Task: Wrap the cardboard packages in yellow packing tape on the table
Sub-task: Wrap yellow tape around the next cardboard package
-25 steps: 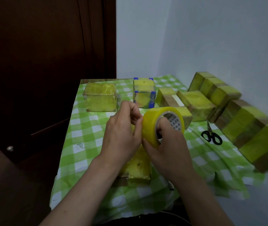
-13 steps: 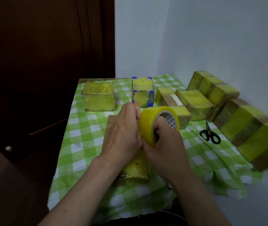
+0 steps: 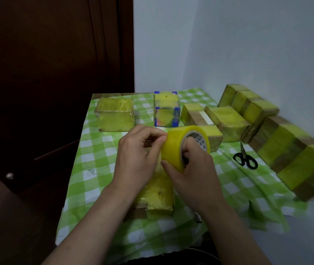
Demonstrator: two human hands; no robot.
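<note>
A roll of yellow packing tape [image 3: 175,145] is held above the table's middle. My right hand [image 3: 192,169] grips it with fingers pushed into the core. My left hand [image 3: 137,157] pinches at the roll's left edge with thumb and fingertips; the tape end itself is too small to make out. Under both hands lies a cardboard package [image 3: 157,197], partly covered in yellow tape and largely hidden by my wrists.
The table carries a green checked cloth [image 3: 98,163]. Taped boxes stand behind: a wide one [image 3: 115,116], one with blue corners [image 3: 165,111], several more [image 3: 227,121]. A long row of taped packages [image 3: 294,155] lines the right wall. Black scissors [image 3: 245,158] lie beside it.
Both hands and the roll have stayed in nearly the same place. My left fingers have shifted slightly against the roll's edge.
</note>
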